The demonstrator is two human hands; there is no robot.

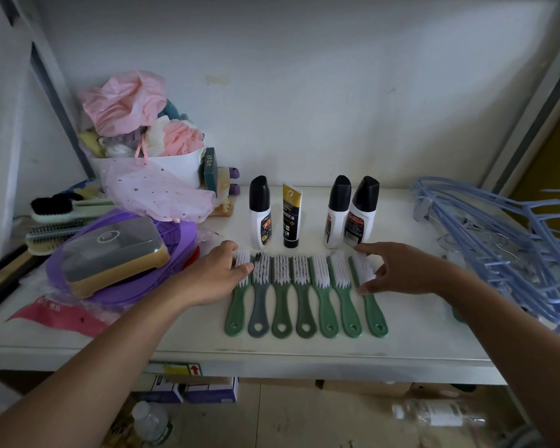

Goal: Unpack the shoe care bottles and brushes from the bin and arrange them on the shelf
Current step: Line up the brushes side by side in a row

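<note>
Seven brushes (304, 292): flat on the shelf near its front edge, side by side, bristles up, handles toward you. Six are green and the second from the left is grey.
Left hand (220, 273): your fingers are straight and relaxed, lying on the leftmost brush's bristles and gripping nothing. It seems to be squaring that end of the row.
Right hand (398, 270): your fingers are spread and loose, forefinger and thumb touching the rightmost brush's head without closing round it. Probably nudging it into line.
Bottles (260, 215): three, white with black caps, upright just behind the brushes, so the tall things sit behind the low ones.
Tube (292, 218): black and gold, standing on its cap between the left bottle and the right pair.
Shelf (417, 334): white and holding everything. No unpacked bin can be picked out.
Progress: the arranging looks nearly done.
Surroundings: blue hangers (498, 247) heaped at the right, a purple basin (175, 240) at the left.
</note>
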